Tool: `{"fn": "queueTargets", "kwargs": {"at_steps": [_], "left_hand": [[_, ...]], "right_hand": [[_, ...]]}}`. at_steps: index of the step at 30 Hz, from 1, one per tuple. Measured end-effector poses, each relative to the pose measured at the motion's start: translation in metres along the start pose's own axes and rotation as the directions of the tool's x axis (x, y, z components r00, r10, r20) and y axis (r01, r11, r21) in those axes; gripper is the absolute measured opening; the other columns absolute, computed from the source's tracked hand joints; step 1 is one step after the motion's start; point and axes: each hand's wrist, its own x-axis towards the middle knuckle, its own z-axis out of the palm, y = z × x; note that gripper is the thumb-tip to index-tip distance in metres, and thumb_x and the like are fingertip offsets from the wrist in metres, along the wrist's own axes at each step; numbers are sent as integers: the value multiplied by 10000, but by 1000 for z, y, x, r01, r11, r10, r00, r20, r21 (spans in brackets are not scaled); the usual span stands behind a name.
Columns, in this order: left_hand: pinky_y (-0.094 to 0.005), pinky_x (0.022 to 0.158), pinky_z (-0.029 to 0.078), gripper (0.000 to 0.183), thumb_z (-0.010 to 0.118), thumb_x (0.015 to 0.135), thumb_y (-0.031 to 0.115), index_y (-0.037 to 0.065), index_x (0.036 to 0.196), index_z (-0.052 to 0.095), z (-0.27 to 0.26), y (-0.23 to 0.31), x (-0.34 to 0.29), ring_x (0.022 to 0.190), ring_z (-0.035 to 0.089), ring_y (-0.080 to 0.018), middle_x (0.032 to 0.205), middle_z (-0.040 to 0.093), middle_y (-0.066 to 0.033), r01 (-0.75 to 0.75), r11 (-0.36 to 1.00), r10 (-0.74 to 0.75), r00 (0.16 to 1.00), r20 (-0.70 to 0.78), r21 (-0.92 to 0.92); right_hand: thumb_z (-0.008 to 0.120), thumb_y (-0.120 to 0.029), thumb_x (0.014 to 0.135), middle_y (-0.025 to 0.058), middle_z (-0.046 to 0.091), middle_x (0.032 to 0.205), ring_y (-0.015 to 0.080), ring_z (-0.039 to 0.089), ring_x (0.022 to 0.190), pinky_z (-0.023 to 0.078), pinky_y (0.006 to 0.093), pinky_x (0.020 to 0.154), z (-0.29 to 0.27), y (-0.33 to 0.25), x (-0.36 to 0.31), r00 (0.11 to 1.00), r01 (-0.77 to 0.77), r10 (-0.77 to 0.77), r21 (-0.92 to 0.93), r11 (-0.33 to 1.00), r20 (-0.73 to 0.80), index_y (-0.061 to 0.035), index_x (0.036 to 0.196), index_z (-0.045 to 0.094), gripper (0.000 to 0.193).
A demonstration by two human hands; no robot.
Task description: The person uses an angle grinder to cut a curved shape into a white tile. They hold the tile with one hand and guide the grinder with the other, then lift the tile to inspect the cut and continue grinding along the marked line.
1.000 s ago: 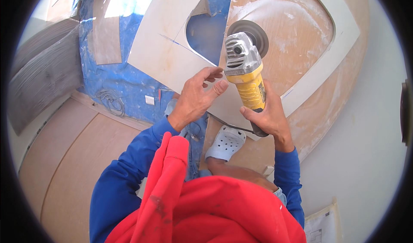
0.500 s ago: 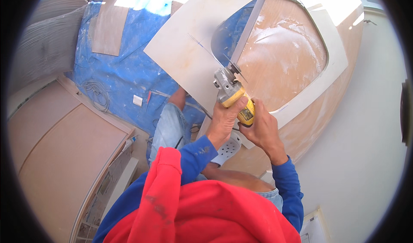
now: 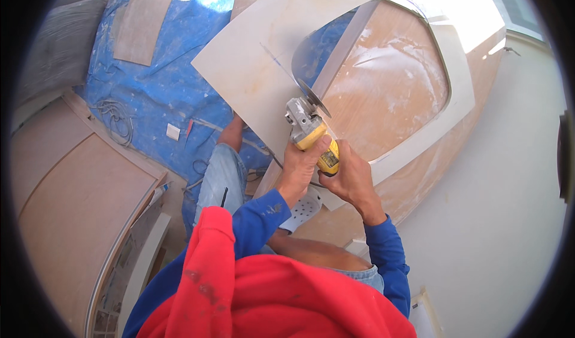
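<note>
A yellow and grey angle grinder (image 3: 309,135) is held in both my hands, with its thin disc (image 3: 313,99) turned up and away from me. My left hand (image 3: 297,165) wraps the body just behind the metal head. Around the rear end of the grinder closes my right hand (image 3: 352,179). Beneath the disc lies a large off-white panel (image 3: 242,62) with a big rounded opening; the disc is by the opening's near-left edge. Whether it touches the panel I cannot tell. A thin blue line is drawn on the panel beside the disc.
Dusty brown board (image 3: 395,74) lies under the opening, next to a wooden strip (image 3: 344,50). Blue sheeting (image 3: 150,92) covers the floor at left, with a coiled cable (image 3: 118,121) on it. A pale wall (image 3: 497,176) stands at right, a wooden panel (image 3: 84,200) at left.
The grinder has tilted, so its disc shows broader and sits differently at the opening's edge. Both hands keep their hold. The whole view has shifted slightly.
</note>
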Motion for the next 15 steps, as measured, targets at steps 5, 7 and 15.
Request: {"fn": "queueTargets", "kwargs": {"at_steps": [5,7,15], "left_hand": [[-374,1068,536,554,912,967,298,47,1389,654,0,0,2,1187,669,-162,1277,706,-47,-49,999,48,997,-55,-18],[-374,1072,533,560,910,969,304,49,1395,651,0,0,1,1192,666,-161,1279,704,-45,-27,1000,26,998,-52,-10],[-368,1077,526,595,908,970,334,50,1418,637,-4,3,3,1216,656,-161,1305,695,-43,-11,1000,11,999,-36,-6]], "right_hand": [[854,-211,766,243,748,1036,477,739,954,588,517,783,7,1,2,1000,3,-3,40,999,-6,-34,1255,553,600],[857,-221,762,248,751,1007,488,735,941,584,522,778,8,3,2,1000,9,-8,54,999,-16,-53,1268,549,616],[841,-187,772,257,740,1105,471,744,975,596,513,778,8,-1,4,1000,15,-15,28,999,1,6,1214,558,559]]}}
